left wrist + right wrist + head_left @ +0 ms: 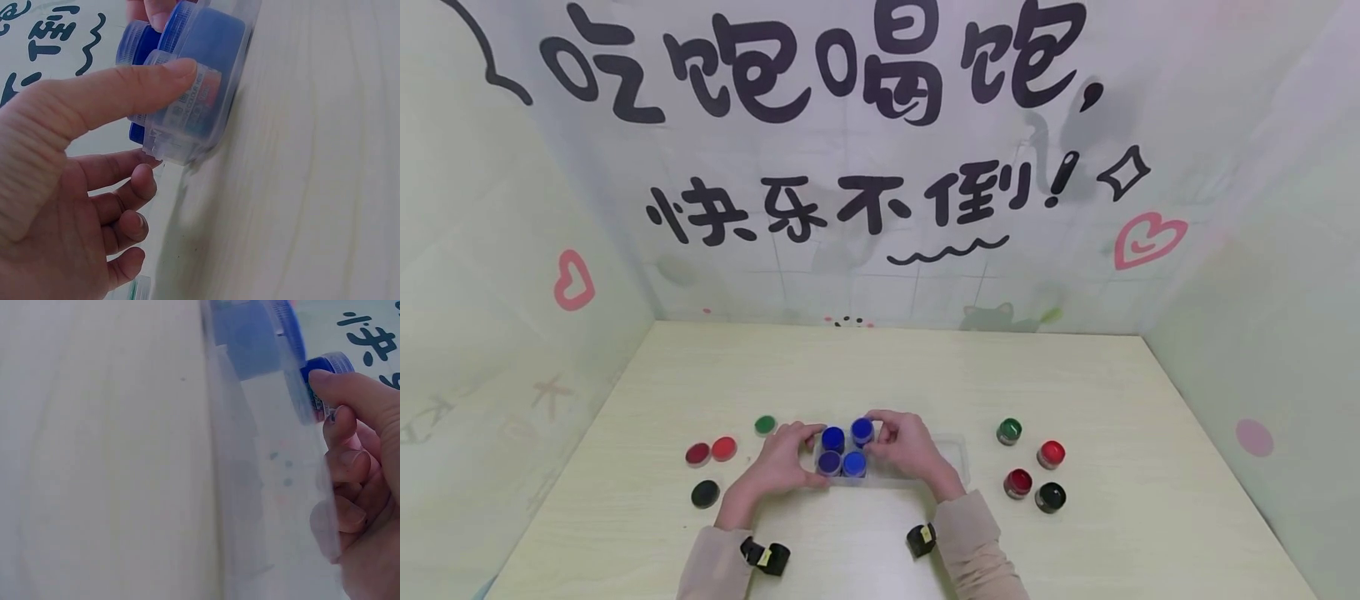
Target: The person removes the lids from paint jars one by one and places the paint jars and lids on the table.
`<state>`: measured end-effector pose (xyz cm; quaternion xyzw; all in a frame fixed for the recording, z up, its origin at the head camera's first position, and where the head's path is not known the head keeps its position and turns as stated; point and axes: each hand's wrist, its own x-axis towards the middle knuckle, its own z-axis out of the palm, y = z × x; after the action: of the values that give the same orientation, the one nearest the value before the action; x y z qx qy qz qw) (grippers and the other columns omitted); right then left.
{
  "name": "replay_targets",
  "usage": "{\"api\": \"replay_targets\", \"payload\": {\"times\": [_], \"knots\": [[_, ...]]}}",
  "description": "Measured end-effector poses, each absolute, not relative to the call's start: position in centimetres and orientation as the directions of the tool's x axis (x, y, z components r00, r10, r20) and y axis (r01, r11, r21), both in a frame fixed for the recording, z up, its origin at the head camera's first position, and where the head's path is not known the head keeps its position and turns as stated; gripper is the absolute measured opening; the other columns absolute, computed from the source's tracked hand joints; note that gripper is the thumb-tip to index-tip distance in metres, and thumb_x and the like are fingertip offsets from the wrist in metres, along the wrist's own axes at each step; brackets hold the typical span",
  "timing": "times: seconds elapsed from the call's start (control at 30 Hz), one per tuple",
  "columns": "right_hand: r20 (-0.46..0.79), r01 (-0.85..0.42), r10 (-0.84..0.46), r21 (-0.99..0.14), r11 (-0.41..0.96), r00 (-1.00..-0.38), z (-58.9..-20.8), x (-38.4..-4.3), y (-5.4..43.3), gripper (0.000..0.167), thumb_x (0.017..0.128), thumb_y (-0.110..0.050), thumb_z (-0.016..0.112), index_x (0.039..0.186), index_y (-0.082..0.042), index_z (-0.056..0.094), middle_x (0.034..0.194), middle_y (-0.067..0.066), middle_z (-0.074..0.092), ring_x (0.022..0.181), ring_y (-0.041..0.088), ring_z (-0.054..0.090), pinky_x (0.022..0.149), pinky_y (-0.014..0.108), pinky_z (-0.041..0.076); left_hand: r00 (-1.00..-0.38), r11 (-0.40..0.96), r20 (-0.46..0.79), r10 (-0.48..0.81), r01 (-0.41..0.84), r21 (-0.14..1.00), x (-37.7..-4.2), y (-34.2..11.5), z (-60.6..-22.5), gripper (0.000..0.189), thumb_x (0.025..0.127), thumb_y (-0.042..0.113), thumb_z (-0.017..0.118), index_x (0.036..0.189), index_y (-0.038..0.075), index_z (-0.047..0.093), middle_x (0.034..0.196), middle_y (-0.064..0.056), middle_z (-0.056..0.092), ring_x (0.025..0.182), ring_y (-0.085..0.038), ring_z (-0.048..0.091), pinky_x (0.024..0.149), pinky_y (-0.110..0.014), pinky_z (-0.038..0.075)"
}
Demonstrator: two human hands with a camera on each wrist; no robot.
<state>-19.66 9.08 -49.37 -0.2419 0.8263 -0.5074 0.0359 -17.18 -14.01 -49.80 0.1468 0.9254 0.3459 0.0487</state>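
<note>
A long clear plastic box [966, 460] lies on the table, with several blue-toned paint jars grouped in its left end. My left hand [781, 462] grips that end, its thumb [181, 69] along the front wall and the forefinger round the back. In my right hand [912, 448] a blue paint jar [862, 430] is pinched between thumb and fingers at the back of the group. Beside it stand a dark blue jar [832, 438], a violet-blue jar [829, 463] and a lighter blue jar [854, 464]. The right wrist view shows the pinched jar [319, 378] behind the box wall.
Left of the box lie a green lid [765, 425], a red lid [724, 448], a dark red lid [697, 453] and a black lid [705, 494]. On the right are open green [1009, 431], red [1051, 453], dark red [1018, 483] and black [1050, 497] paint jars.
</note>
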Motion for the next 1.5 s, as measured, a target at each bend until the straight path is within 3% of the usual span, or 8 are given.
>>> {"api": "replay_targets", "payload": {"times": [0.27, 0.47, 0.73, 0.9, 1.27, 1.5], "knots": [[0.250, -0.364, -0.334, -0.868, 0.339, -0.909, -46.8, -19.9, 10.0, 0.035, 0.074, 0.005, 0.074, 0.107, 0.007, 0.064, 0.059, 0.006, 0.058, 0.050, 0.001, 0.045, 0.050, 0.018, 0.039, -0.944, 0.718, 0.007, 0.329, 0.255, 0.648, -17.5, -13.9, -48.7, 0.080, 0.058, 0.027, 0.088, 0.126, 0.001, 0.055, 0.085, 0.002, 0.047, 0.085, -0.019, 0.041, 0.077, -0.036, 0.032], [0.262, -0.366, -0.313, -0.864, 0.345, -0.913, -42.4, -18.5, 10.2, 0.033, 0.075, 0.008, 0.071, 0.106, 0.014, 0.061, 0.059, 0.013, 0.058, 0.051, 0.004, 0.045, 0.050, 0.019, 0.039, -0.931, 0.689, 0.048, 0.362, 0.302, 0.659, -18.2, -13.2, -46.2, 0.074, 0.065, 0.028, 0.085, 0.127, 0.003, 0.055, 0.089, -0.003, 0.049, 0.088, -0.025, 0.042, 0.074, -0.036, 0.030], [0.326, -0.413, -0.288, -0.848, 0.331, -0.900, -41.8, -19.1, 10.6, 0.034, 0.074, 0.007, 0.072, 0.106, 0.012, 0.062, 0.056, 0.009, 0.058, 0.048, 0.002, 0.045, 0.047, 0.019, 0.037, -0.885, 0.491, 0.345, 0.313, 0.462, 0.739, -19.0, -11.1, -42.9, 0.039, 0.078, 0.017, 0.077, 0.113, 0.007, 0.066, 0.079, 0.005, 0.046, 0.079, -0.016, 0.041, 0.069, -0.032, 0.036], [0.386, -0.458, -0.264, -0.829, 0.320, -0.884, -41.1, -19.4, 10.6, 0.030, 0.074, 0.004, 0.073, 0.103, 0.008, 0.065, 0.054, 0.006, 0.056, 0.045, 0.004, 0.046, 0.046, 0.020, 0.037, -0.836, 0.379, 0.463, 0.295, 0.547, 0.746, -19.5, -9.2, -40.8, 0.037, 0.078, 0.012, 0.076, 0.113, 0.005, 0.066, 0.079, 0.005, 0.047, 0.080, -0.015, 0.041, 0.069, -0.028, 0.034], [0.346, -0.422, -0.265, -0.844, 0.332, -0.900, -38.9, -18.9, 10.8, 0.031, 0.074, 0.005, 0.072, 0.104, 0.010, 0.065, 0.054, 0.005, 0.056, 0.044, 0.002, 0.044, 0.049, 0.019, 0.038, -0.833, 0.350, 0.434, 0.343, 0.542, 0.764, -20.0, -7.2, -38.5, 0.034, 0.077, 0.013, 0.077, 0.109, 0.006, 0.069, 0.084, 0.001, 0.053, 0.085, -0.017, 0.043, 0.073, -0.032, 0.034], [0.326, -0.413, -0.286, -0.849, 0.331, -0.901, -35.9, -17.2, 10.4, 0.028, 0.075, 0.010, 0.069, 0.102, 0.016, 0.062, 0.054, 0.012, 0.055, 0.045, 0.001, 0.042, 0.049, 0.018, 0.037, -0.842, 0.376, 0.412, 0.348, 0.528, 0.761, -20.0, -7.0, -38.2, 0.032, 0.077, 0.015, 0.078, 0.107, 0.006, 0.070, 0.084, 0.001, 0.054, 0.084, -0.017, 0.043, 0.072, -0.032, 0.034]]}}
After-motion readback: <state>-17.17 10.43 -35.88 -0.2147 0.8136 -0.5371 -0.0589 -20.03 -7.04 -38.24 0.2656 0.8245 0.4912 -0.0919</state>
